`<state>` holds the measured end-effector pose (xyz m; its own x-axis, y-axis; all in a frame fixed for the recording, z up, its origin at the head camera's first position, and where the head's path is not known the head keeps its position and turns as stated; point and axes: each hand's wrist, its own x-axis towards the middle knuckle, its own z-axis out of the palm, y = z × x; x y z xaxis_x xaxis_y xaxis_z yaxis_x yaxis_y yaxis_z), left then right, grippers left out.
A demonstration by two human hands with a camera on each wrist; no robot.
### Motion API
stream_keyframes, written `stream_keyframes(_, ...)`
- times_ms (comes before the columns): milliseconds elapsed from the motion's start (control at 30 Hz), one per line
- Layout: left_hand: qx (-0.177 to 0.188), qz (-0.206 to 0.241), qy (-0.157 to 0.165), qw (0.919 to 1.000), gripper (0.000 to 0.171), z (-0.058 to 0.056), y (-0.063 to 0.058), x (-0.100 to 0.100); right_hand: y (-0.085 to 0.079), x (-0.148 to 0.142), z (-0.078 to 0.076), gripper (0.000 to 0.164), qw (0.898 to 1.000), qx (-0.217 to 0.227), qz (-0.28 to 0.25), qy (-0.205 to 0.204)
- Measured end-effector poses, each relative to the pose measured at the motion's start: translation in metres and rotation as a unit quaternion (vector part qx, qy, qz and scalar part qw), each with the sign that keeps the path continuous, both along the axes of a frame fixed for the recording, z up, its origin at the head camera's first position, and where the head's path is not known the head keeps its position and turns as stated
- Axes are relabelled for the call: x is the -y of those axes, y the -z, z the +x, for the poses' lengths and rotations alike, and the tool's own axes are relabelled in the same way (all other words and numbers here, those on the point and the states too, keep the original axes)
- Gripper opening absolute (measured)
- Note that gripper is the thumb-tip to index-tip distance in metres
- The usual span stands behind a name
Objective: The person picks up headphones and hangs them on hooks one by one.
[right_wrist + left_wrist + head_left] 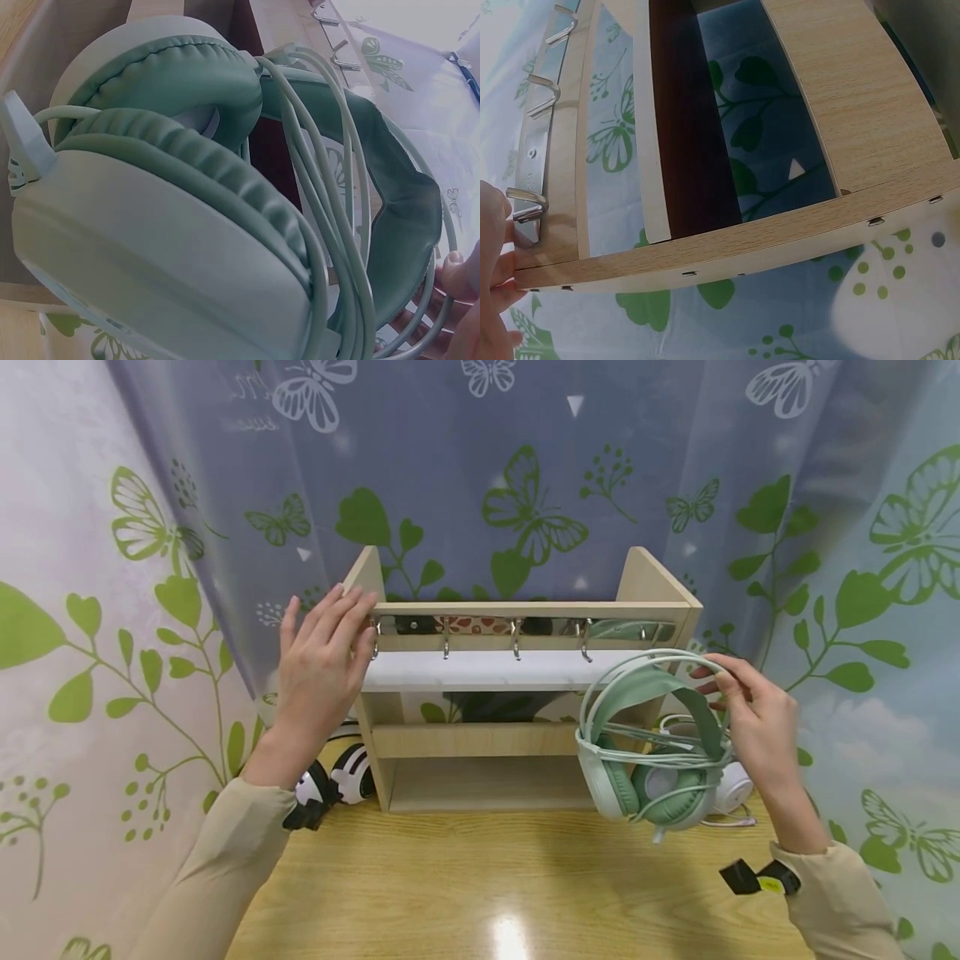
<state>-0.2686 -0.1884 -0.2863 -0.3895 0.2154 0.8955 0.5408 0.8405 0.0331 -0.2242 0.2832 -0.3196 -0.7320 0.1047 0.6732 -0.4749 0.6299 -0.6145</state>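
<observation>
My right hand [761,718] grips the headband of pale green headphones [611,777], holding them up before the right end of a light wooden shelf unit [480,742]. In the right wrist view, the padded ear cups [172,232] fill much of the picture, and a looped cable [322,187] crosses the headband; only part of that hand shows at the right edge. My left hand [318,664] rests on the unit's upper left corner, fingers mostly straight, its thumb beside the leftmost hook [526,202]. A metal strip with several hooks [516,639] runs along the top rail.
Black-and-white headphones [352,774] lie left of the unit, and a white pair [731,789] stands at its right, partly hidden. A white shelf board [472,668] sits below the hooks. The unit stands on a wood-grain table [450,877] before a leaf-and-butterfly curtain [450,485].
</observation>
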Motion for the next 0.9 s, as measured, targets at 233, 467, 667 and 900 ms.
stream_keyframes(233, 0.003, 0.000, -0.002, 1.0000, 0.037, 0.0002, 0.0003, 0.0005, 0.0003, 0.0029, -0.0006, 0.032, 1.000, 0.001, 0.002, 0.001)
stream_keyframes(467, 0.003, -0.009, -0.007, 0.9999, 0.038, 0.0004, 0.0001, 0.0017, 0.0021, 0.0033, -0.0012, 0.032, 1.000, 0.006, 0.005, 0.001)
stream_keyframes(667, 0.000, -0.008, -0.007, 0.9999, 0.037, 0.0003, 0.0005, 0.0010, 0.0023, 0.0020, -0.0028, 0.032, 1.000, 0.004, 0.003, 0.002)
stream_keyframes(900, -0.002, -0.006, -0.005, 1.0000, 0.038, 0.0007, 0.0004, 0.0003, 0.0028, 0.0017, -0.0039, 0.033, 1.000, 0.009, 0.004, -0.006)
